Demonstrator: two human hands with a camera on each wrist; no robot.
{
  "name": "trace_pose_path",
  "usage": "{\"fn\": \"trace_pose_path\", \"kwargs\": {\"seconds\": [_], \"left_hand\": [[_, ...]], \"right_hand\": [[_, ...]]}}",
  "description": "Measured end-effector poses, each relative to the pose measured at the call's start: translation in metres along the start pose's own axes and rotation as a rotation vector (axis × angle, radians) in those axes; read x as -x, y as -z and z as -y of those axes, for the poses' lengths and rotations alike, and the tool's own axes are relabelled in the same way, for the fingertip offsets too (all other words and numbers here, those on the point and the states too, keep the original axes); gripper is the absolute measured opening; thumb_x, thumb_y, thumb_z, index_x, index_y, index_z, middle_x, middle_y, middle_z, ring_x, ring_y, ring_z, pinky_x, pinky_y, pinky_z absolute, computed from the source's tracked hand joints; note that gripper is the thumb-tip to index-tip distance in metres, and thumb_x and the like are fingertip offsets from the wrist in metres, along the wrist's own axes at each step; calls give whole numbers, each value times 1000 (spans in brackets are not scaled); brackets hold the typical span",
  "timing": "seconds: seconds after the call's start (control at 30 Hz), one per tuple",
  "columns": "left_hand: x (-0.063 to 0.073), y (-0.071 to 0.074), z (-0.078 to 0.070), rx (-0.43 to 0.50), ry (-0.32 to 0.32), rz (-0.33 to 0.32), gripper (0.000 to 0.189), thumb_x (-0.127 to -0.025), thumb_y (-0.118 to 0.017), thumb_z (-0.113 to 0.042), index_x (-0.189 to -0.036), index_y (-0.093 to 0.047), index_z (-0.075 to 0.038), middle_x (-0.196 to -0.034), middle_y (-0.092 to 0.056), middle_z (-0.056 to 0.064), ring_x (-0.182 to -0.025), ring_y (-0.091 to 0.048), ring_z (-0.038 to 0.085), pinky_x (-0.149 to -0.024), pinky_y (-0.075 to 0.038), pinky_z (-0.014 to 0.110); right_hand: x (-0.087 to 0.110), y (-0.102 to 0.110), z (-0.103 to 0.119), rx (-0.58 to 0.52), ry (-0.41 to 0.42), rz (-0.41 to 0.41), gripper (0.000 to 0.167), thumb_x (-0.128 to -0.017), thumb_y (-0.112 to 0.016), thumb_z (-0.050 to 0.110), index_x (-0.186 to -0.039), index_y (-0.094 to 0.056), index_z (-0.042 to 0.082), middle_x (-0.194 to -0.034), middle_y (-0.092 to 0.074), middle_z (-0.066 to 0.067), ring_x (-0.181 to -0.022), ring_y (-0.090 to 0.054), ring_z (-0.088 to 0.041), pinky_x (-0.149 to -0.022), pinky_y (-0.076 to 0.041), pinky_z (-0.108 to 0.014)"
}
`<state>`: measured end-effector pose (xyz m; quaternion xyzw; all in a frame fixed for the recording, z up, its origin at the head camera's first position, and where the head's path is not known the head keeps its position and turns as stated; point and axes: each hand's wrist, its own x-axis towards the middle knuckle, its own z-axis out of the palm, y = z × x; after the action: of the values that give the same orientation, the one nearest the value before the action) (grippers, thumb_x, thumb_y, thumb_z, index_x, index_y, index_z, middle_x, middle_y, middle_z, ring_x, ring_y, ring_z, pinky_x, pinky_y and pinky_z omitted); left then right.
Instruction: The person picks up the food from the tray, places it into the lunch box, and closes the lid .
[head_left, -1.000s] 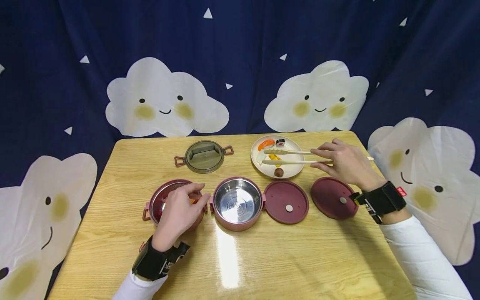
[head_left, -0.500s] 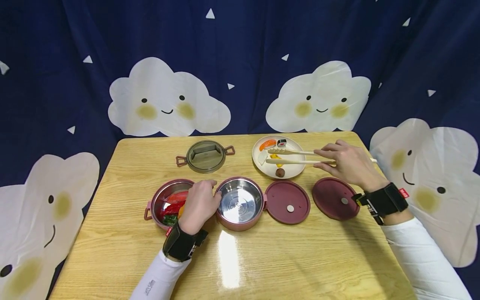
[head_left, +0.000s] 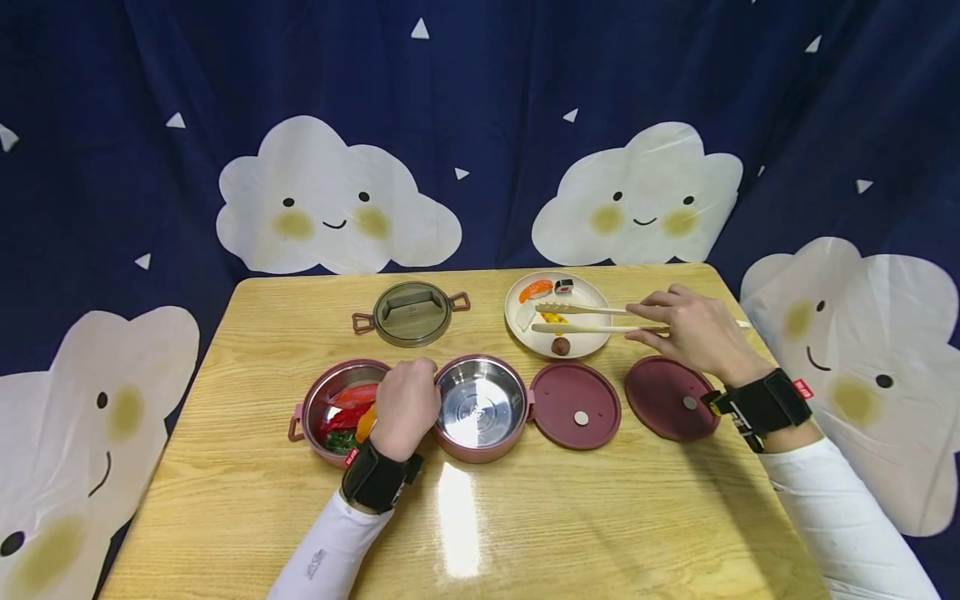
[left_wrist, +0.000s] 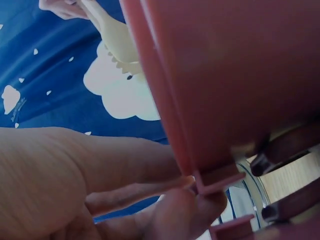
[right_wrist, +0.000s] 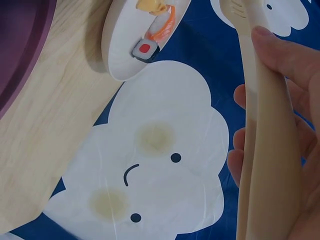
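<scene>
My left hand [head_left: 407, 406] is between two pink pots, its fingers curled. In the left wrist view its fingers pinch the left handle [left_wrist: 220, 180] of the middle pot [head_left: 480, 454], which shows bare steel inside. The left pot [head_left: 330, 457] holds red, orange and green pretend vegetables [head_left: 347, 414], partly hidden by this hand. My right hand [head_left: 697, 333] grips beige tongs [right_wrist: 270, 150], their arms apart above the white plate [head_left: 600, 296]. On that plate lie an orange-topped sushi [head_left: 536, 290], a sushi roll [head_left: 563, 286], white and yellow pieces, and a brown ball [head_left: 560, 346].
A see-through lid [head_left: 412, 313] with two brown handles lies behind the left pot. Two round maroon lids [head_left: 573, 396] lie to the right of the middle pot. Beyond the wooden table [head_left: 525, 525] hangs a blue curtain with clouds.
My left hand has moved right, from above the left pot to the handle of the middle pot, and its fingers have curled in. The right hand stays nearly still with the tongs.
</scene>
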<state>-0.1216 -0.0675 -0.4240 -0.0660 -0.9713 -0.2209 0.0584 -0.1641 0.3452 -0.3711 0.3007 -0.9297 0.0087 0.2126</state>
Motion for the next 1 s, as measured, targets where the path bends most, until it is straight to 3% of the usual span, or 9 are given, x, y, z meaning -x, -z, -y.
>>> {"fn": "trace_pose_path", "kwargs": {"seconds": [0.17,0.4,0.73,1.0], "left_hand": [[-1,-1,0,-8,-42,-42,17,-91,-68,2,-77,-78,-1,-72,-74,18,-69,-71,39,-60,-59,51],[-3,1,-1,-7,-27,-29,18,-92,-69,0,-78,-80,-3,-73,-75,17,-70,-71,38,-60,-59,50],[-4,1,0,5,-27,-26,21,-92,-68,0,-76,-80,-3,-70,-74,14,-70,-70,36,-61,-59,47],[-5,-1,2,18,-39,-37,23,-92,-67,1,-73,-78,-4,-66,-71,12,-67,-69,35,-58,-56,44]], "right_hand": [[-3,0,-2,1,-1,-3,45,-80,-89,34,-119,-81,13,-103,-80,-8,-86,-68,-26,-56,-51,-39],[-12,4,-8,15,-6,49,44,-82,-90,32,-118,-81,10,-104,-79,-11,-88,-68,-29,-62,-54,-40],[-25,21,-16,38,-110,227,37,-87,-87,38,-115,-83,15,-104,-79,-7,-87,-67,-27,-56,-51,-43],[-43,33,-16,7,-157,390,24,-88,-86,37,-105,-83,20,-87,-71,0,-71,-59,-16,-51,-43,-35]]}}
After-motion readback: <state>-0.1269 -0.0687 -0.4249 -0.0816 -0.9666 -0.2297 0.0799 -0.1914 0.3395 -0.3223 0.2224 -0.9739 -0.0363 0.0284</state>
